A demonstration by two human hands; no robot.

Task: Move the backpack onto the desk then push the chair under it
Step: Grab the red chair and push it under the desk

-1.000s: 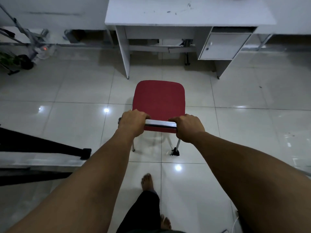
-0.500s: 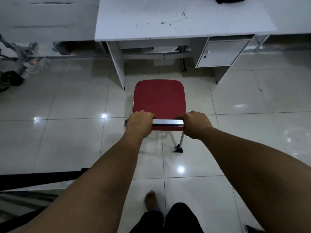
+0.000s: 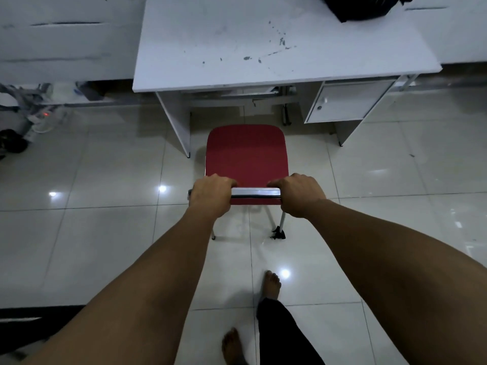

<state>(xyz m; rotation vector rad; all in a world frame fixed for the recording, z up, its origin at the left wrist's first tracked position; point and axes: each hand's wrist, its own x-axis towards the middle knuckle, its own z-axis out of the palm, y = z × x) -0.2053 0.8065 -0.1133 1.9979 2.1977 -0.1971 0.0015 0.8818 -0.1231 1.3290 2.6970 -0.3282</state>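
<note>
- left hand [image 3: 210,194] and right hand [image 3: 300,194] both stay wrapped around the chrome bar [image 3: 255,192] of the chair [image 3: 246,154].
- the chair has come closer to the table [image 3: 237,35]; its front edge now sits just at the opening between the legs.
- the backpack [image 3: 366,6] lies on the table's far right corner, more in view than before.
- one bare foot [image 3: 271,284] has stepped forward on the floor [image 3: 105,233].

Red chair [image 3: 246,154] seat, chrome back rail; white desk [image 3: 237,48], dark-speckled; black backpack [image 3: 363,7]; pale glossy floor tiles [image 3: 105,246]
</note>
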